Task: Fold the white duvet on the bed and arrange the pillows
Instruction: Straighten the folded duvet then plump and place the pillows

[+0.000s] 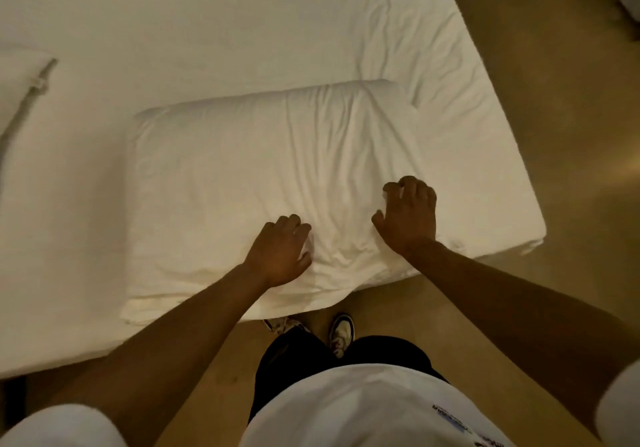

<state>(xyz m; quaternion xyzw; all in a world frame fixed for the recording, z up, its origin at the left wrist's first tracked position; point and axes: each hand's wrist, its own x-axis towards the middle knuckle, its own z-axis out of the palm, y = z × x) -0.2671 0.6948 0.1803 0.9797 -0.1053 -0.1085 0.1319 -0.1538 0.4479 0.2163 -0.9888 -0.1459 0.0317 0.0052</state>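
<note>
A white pillow point(242, 176) lies flat on the bed point(242, 23), near its front edge and close to the right corner. Its near edge hangs a little over the mattress side. My left hand point(280, 252) sits on the pillow's near part with fingers curled, pinching a bunch of the cover between fingers and thumb. My right hand point(407, 214) is on the pillow's right end, fingers bent like a claw into the fabric. Creases run out from both hands. A second white padded piece with a grey trim point(20, 79) lies at the far left; whether it is duvet or pillow I cannot tell.
The wrinkled white sheet covers the mattress, whose right corner point(530, 235) is close to my right hand. Tan floor point(554, 134) runs along the right side and under me. My shoes point(341, 332) stand against the bed's front edge.
</note>
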